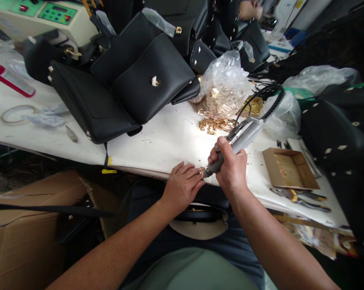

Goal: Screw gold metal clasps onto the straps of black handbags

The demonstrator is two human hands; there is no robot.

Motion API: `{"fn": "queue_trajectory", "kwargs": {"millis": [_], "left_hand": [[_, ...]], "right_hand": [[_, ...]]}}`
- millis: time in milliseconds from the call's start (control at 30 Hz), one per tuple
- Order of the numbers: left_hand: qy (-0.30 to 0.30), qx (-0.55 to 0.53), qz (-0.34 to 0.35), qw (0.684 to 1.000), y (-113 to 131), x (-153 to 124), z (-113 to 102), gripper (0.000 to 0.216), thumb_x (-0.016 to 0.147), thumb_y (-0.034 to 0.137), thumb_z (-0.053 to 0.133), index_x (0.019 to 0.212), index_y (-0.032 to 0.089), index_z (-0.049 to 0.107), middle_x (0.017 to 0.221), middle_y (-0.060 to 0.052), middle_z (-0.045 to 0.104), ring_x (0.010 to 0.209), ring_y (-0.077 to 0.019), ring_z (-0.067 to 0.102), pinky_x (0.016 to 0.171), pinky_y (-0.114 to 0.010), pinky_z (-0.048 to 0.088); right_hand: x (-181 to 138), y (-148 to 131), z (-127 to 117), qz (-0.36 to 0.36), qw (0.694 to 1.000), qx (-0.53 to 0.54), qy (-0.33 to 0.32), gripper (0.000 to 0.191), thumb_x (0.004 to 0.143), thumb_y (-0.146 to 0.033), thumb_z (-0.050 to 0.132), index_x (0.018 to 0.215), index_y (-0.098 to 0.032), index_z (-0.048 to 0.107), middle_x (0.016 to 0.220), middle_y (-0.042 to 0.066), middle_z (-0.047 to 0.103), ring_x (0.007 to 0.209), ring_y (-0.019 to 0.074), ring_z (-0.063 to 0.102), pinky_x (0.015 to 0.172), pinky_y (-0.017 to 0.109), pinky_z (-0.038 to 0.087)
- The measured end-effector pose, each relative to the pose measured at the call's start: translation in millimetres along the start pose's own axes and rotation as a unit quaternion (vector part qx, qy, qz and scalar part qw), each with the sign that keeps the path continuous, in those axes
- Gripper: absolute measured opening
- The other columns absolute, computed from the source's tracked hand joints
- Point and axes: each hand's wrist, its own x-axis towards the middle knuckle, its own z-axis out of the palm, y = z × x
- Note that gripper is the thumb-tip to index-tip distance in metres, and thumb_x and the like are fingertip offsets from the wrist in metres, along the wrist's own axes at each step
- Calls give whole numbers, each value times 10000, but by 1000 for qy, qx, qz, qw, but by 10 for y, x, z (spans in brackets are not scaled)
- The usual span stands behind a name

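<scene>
Right hand (232, 171) firmly around grey power screwdriver (247, 136), tip (207, 173) at left hand's (182, 187) fingertips, left grip unclear.

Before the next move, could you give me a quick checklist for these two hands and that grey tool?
1. Right hand has a firm-looking grip on the grey tool: ok, fingers wrapped around it.
2. Tool's tip properly seated at the small gold piece: cannot tell; it is close, but the contact is too small to see.
3. Left hand clear of the tip: not ok, its fingertips lie right beside it.
4. Black cable clear of both hands: ok, it loops beyond the tool.
5. Pliers out of the way: ok, they lie beside the cardboard box.
</scene>
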Motion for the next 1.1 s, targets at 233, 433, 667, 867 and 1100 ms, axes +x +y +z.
{"fn": "queue_trajectory", "kwargs": {"millis": [233,433,667,867,1100], "left_hand": [[11,3,5,1000,-1,-2,15,228,1018,339,597,1185,248,722,1240,-19,751,1219,-238,621,1150,-505,396],[7,2,4,1000,0,6,19,220,1019,340,595,1176,255,725,1249,-9,749,1216,-236,623,1152,-503,390],[11,2,13,1000,-9,-2,7,268,989,414,642,1180,244,721,1244,-20,750,1220,-250,615,1138,-512,399],[0,9,15,1000,-14,-14,5,332,964,478,657,1199,250,715,1273,-35,736,1246,-264,603,1164,-529,384],[-3,17,9,1000,-4,-6,13,340,954,482,667,1205,257,714,1266,-42,734,1236,-262,607,1180,-527,380]], "right_hand": [[3,22,-25,-11,1000,1,-6,397,788,-467,835,694,-199,557,522,-51,529,429,96,479,392,214,390],[0,31,-28,-15,1000,-7,-5,399,798,-466,825,682,-198,553,520,-51,527,423,95,476,397,215,397],[58,9,-87,-35,999,-24,16,395,811,-468,812,684,-188,563,529,-44,537,428,98,499,401,211,418],[194,36,-100,-104,991,-74,43,411,830,-501,782,672,-195,558,498,-51,519,399,105,498,384,222,438],[195,132,-40,-96,990,-96,34,390,801,-524,803,760,-187,611,508,-45,571,347,108,476,306,223,377]]}}
